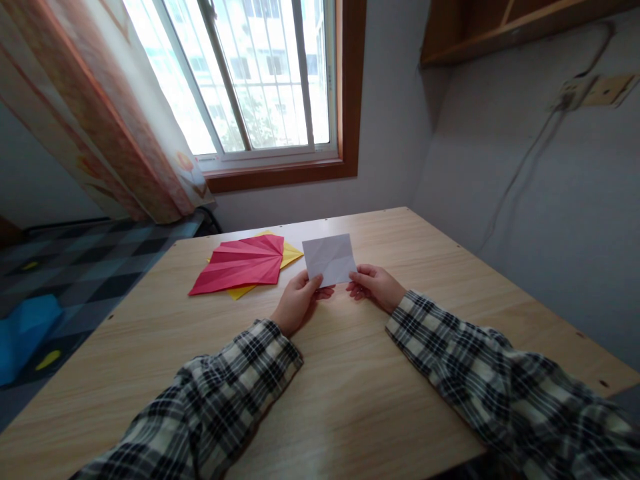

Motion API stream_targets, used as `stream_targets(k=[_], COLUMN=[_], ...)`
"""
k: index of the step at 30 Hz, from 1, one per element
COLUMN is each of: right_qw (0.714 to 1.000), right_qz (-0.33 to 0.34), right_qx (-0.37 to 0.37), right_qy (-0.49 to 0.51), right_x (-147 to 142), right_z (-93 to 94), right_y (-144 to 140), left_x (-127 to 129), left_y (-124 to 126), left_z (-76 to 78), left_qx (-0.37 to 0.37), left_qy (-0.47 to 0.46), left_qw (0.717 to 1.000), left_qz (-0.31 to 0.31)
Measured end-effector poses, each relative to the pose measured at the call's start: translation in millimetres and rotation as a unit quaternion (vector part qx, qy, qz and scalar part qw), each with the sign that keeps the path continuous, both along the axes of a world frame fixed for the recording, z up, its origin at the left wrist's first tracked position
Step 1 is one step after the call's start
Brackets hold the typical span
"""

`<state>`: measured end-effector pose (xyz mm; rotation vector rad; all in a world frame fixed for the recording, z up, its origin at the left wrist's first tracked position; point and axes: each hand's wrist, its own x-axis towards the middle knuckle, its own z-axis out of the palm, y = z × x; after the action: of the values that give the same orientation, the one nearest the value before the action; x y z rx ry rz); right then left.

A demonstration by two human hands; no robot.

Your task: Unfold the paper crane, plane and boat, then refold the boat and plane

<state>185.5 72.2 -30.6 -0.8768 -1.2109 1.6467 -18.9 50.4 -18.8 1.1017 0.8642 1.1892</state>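
A small folded white paper [329,259] is held up just above the wooden table [350,387], near its middle. My left hand [297,301] pinches the paper's lower left corner, and my right hand [376,285] pinches its lower right corner. The paper shows crease lines across its face. Both arms wear plaid sleeves.
A creased red paper [243,265] lies on a yellow paper [291,254] to the left of the hands. Behind the table are a barred window [260,73] and a patterned curtain [100,113]. A grey wall stands to the right. A bed with a checked cover [65,267] is at left.
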Motion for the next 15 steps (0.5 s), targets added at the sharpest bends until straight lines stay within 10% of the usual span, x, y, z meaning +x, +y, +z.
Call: stream_targets(k=[15], right_qw=[0.999], right_qz=[-0.012], right_qx=[-0.031], right_qy=[0.023], right_x=[-0.9], right_z=[3.1], right_y=[-1.3], left_x=[-1.8], left_y=[3.3], left_z=[-0.9], left_qx=[-0.018], left_qy=[-0.027], left_qw=[0.999], left_qz=[0.015])
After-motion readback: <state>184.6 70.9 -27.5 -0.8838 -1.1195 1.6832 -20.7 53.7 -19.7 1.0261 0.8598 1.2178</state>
